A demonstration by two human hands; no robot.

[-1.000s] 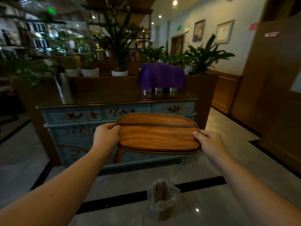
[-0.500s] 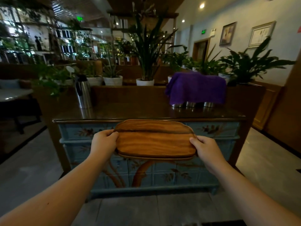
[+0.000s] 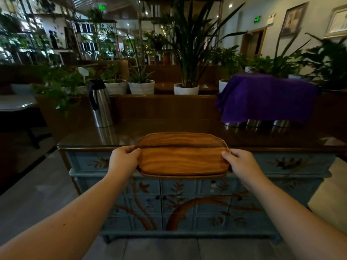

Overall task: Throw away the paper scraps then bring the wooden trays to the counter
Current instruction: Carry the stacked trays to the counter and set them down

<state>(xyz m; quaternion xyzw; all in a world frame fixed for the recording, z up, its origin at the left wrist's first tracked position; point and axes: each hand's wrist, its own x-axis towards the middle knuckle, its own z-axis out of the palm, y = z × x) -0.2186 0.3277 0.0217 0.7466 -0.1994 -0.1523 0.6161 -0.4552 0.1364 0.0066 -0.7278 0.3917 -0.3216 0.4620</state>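
I hold a stack of wooden trays [image 3: 182, 156], oval and orange-brown, level in front of me. My left hand [image 3: 123, 159] grips the stack's left end and my right hand [image 3: 242, 162] grips its right end. The trays hang in the air at the front edge of the counter [image 3: 169, 135], a blue painted cabinet with a dark glossy top. No paper scraps are in view.
On the counter stand a steel thermos jug [image 3: 100, 104] at the left and a purple cloth [image 3: 266, 97] draped over metal containers at the right. Potted plants [image 3: 185, 53] line the wooden ledge behind. A table [image 3: 16, 104] stands at far left.
I have walked closer to the counter with the trays; it now fills the view and the trays reach its front edge. The lined bin on the floor has dropped out of sight.
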